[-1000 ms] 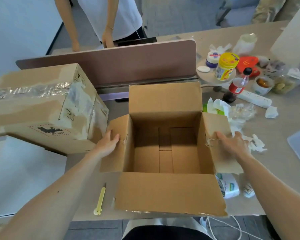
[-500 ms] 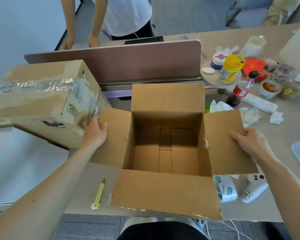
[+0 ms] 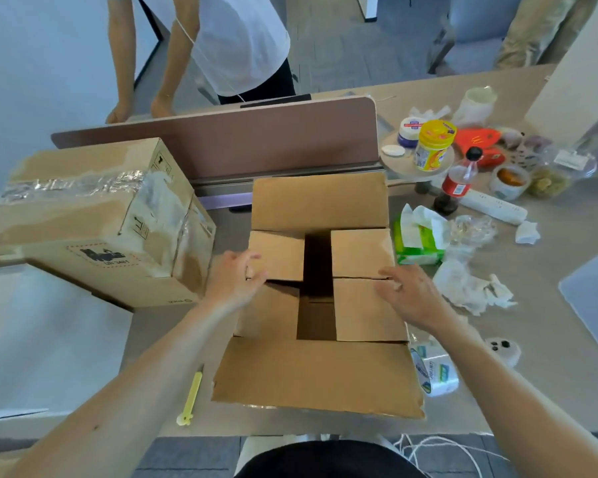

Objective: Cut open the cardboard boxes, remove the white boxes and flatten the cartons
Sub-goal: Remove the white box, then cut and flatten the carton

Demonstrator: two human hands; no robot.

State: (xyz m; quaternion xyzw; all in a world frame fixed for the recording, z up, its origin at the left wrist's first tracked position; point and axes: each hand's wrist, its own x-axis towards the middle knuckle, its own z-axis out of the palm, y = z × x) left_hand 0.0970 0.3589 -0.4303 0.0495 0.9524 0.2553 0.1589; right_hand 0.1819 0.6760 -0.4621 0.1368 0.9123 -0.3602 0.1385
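While the left hand (image 3: 233,284) curls its fingers on one inner flap (image 3: 277,253) of the empty brown cardboard carton (image 3: 318,374) on the beige table (image 3: 549,357) and the right hand (image 3: 411,298) lies flat, fingers straight, on the other flap, uneven downward pressure could skid the carton off the near edge.

Table (image 3: 549,339) carries: open carton (image 3: 318,374) under left hand (image 3: 233,281) and right hand (image 3: 408,294); taped carton (image 3: 83,236) further left; yellow cutter (image 3: 190,396) nearer (close to table edge); tissue pack (image 3: 418,236) beyond right hand.
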